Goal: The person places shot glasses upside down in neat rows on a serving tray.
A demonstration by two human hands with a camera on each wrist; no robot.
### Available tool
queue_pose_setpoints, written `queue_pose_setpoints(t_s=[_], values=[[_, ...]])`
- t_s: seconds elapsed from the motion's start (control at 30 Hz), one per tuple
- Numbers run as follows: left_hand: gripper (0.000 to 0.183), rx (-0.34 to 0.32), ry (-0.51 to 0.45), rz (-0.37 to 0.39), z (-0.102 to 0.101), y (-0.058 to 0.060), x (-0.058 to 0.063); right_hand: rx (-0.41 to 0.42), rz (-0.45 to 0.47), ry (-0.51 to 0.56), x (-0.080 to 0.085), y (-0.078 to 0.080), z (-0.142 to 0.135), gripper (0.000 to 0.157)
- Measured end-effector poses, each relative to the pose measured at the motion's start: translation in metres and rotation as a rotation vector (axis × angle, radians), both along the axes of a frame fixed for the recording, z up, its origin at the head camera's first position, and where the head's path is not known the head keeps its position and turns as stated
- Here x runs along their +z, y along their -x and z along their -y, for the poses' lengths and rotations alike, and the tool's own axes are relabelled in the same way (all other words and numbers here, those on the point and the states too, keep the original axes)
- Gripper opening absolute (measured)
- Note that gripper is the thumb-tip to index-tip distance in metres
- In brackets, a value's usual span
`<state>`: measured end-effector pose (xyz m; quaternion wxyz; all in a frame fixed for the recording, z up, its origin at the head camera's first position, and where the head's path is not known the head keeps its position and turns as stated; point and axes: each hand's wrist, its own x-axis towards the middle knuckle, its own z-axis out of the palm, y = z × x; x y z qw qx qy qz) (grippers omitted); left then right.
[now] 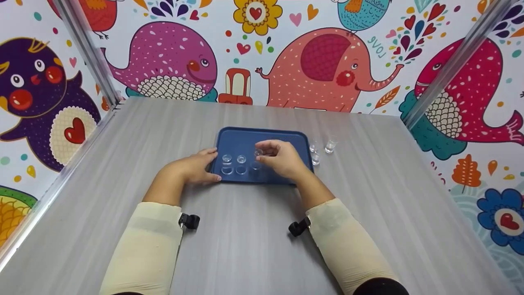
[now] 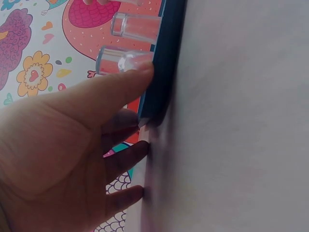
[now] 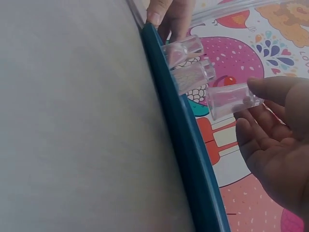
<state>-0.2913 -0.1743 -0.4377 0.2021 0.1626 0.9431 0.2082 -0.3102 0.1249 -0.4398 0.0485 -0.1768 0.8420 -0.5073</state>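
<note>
My right hand [image 1: 283,159] pinches a small clear shot glass [image 3: 227,100] by its thick base, thumb on one side and fingers on the other. The glass is upside down, its wide mouth toward the blue tray [image 1: 262,133] and a little apart from it in the right wrist view. Two more shot glasses, one at the left [image 1: 226,164] and one beside it [image 1: 241,164], stand inverted in a row on the tray's near left part. My left hand [image 1: 197,167] rests against the tray's left end, thumb at the near corner and fingers spread along the side.
Right of the tray, three clear glasses stand on the grey table [image 1: 245,229]: a far one [image 1: 313,146], a near one [image 1: 315,158] and an outer one [image 1: 330,145]. Walls printed with cartoon animals [image 1: 319,73] enclose the table at the back and sides.
</note>
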Motion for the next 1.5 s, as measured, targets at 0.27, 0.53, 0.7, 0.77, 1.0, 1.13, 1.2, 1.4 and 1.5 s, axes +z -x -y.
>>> queue_pose_setpoints(t_s=[0.27, 0.53, 0.7, 0.77, 1.0, 1.13, 1.2, 1.4, 1.5], values=[[0.093, -0.003, -0.004, -0.014, 0.0, 0.0, 0.001, 0.026, 0.045, -0.062, -0.005, 0.0, 0.003, 0.035], [0.093, 0.004, 0.004, -0.002, 0.0, -0.001, 0.002, 0.047, 0.046, -0.104, -0.012, 0.002, 0.003, 0.032], [0.093, 0.006, 0.01, -0.003, 0.001, -0.002, 0.003, 0.056, 0.026, -0.108, -0.012, 0.002, 0.002, 0.035], [0.093, 0.005, 0.01, -0.003, 0.001, -0.001, 0.003, 0.054, 0.034, -0.1, -0.012, 0.003, 0.002, 0.035], [0.094, 0.008, 0.002, 0.0, 0.001, -0.002, 0.001, 0.047, 0.036, -0.02, -0.008, 0.005, -0.005, 0.042], [0.094, 0.001, 0.001, -0.003, 0.001, -0.002, 0.0, 0.008, 0.012, 0.028, -0.003, 0.008, -0.015, 0.043], [0.093, 0.0, 0.0, -0.004, 0.001, -0.002, 0.0, -0.024, -0.002, 0.048, 0.0, 0.009, -0.022, 0.043], [0.094, 0.011, -0.001, -0.002, 0.001, -0.001, 0.0, -0.121, -0.043, 0.12, 0.011, 0.016, -0.046, 0.044], [0.094, 0.009, -0.001, -0.005, 0.002, -0.001, 0.0, -0.168, -0.055, 0.14, 0.015, 0.018, -0.059, 0.043]])
